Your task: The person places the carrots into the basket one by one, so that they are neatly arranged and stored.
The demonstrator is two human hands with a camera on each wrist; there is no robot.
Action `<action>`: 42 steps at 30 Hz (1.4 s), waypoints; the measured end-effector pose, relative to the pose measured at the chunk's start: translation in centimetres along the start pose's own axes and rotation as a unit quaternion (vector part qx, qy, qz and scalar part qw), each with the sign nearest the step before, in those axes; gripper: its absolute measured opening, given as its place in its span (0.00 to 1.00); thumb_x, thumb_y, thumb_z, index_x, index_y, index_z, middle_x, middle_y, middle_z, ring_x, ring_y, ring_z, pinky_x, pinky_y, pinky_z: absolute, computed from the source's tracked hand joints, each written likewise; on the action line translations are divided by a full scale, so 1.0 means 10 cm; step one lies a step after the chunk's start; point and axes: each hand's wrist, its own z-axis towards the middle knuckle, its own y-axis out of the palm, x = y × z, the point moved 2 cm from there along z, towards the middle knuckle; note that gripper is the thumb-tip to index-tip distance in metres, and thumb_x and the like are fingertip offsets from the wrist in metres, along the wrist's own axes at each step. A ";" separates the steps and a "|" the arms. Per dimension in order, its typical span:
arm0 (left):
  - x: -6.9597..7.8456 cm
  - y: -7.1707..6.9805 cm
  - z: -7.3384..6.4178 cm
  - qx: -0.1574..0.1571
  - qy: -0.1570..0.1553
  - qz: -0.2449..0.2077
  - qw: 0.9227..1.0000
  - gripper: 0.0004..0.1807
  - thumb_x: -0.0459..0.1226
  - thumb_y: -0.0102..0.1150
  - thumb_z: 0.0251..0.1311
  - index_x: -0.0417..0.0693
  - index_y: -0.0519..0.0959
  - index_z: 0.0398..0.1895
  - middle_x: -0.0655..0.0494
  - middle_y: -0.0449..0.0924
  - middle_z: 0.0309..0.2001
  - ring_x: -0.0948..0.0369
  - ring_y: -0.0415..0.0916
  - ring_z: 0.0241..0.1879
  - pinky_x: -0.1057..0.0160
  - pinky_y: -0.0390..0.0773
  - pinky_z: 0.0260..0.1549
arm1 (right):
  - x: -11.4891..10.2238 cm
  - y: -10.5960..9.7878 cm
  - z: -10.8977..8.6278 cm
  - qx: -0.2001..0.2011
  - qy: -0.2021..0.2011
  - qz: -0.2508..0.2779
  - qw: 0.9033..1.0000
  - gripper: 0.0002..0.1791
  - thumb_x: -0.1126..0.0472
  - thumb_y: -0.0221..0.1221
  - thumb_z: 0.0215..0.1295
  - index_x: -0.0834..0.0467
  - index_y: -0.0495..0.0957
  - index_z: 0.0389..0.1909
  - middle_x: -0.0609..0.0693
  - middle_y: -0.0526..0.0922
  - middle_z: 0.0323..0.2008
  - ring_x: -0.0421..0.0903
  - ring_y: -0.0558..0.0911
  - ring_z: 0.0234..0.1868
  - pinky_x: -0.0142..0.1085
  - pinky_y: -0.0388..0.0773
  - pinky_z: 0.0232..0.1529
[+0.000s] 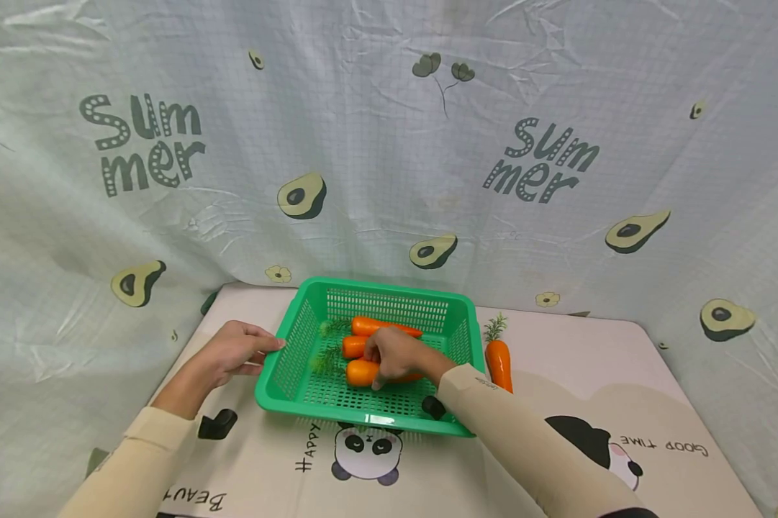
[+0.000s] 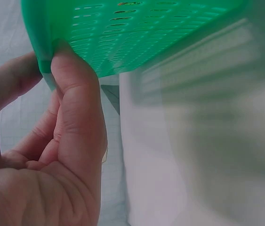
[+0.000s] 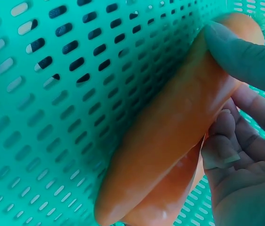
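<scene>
A green plastic basket (image 1: 389, 421) with slotted walls holds three orange carrots with leafy green tops. My left hand (image 1: 236, 349) pinches the basket's left rim, the thumb against the wall in the left wrist view. Inside the basket, my right hand (image 1: 398, 354) grips the nearest carrot (image 1: 360, 373) near its thick end, thumb on one side and fingers on the other. Just behind it lies the middle carrot (image 1: 353, 347), partly covered by the hand. The far carrot (image 1: 378, 327) rests along the back, its tip pointing right.
Another carrot (image 1: 499, 363) lies on the table to the right of the basket, leaves toward the back. The table is covered by a pale cloth (image 1: 440, 475) printed with pandas and words. A white curtain (image 1: 376, 144) with avocado prints hangs behind and at the sides.
</scene>
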 end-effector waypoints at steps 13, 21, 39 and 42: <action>0.03 0.01 0.00 0.001 0.003 0.002 1.000 0.17 0.41 0.67 0.69 0.33 0.83 0.49 0.55 0.83 0.34 0.59 0.83 0.35 0.62 0.88 0.34 | -0.01 -0.03 -0.03 0.013 -0.010 -0.003 1.000 0.18 0.63 0.81 0.50 0.56 0.84 0.39 0.44 0.82 0.35 0.40 0.77 0.36 0.31 0.79 0.39; 0.03 0.02 -0.01 0.000 0.002 0.003 1.000 0.18 0.41 0.66 0.69 0.32 0.83 0.50 0.54 0.84 0.35 0.60 0.84 0.35 0.62 0.89 0.35 | 0.01 -0.06 -0.05 0.020 -0.015 0.025 0.999 0.14 0.65 0.79 0.52 0.57 0.84 0.38 0.46 0.84 0.35 0.41 0.78 0.35 0.30 0.79 0.38; 0.02 0.01 -0.01 0.001 0.003 0.008 1.000 0.19 0.42 0.66 0.69 0.33 0.83 0.51 0.54 0.82 0.37 0.59 0.82 0.36 0.62 0.88 0.35 | 0.05 -0.39 -0.27 0.115 0.004 0.216 0.969 0.13 0.68 0.76 0.54 0.66 0.87 0.40 0.52 0.86 0.33 0.45 0.81 0.33 0.35 0.83 0.37; 0.00 0.00 0.00 0.001 0.003 0.008 1.000 0.19 0.41 0.66 0.69 0.33 0.83 0.51 0.54 0.83 0.37 0.59 0.83 0.36 0.61 0.89 0.36 | 0.07 -0.47 -0.33 0.126 0.007 0.253 0.959 0.12 0.69 0.75 0.56 0.66 0.86 0.40 0.53 0.86 0.33 0.45 0.81 0.34 0.39 0.84 0.39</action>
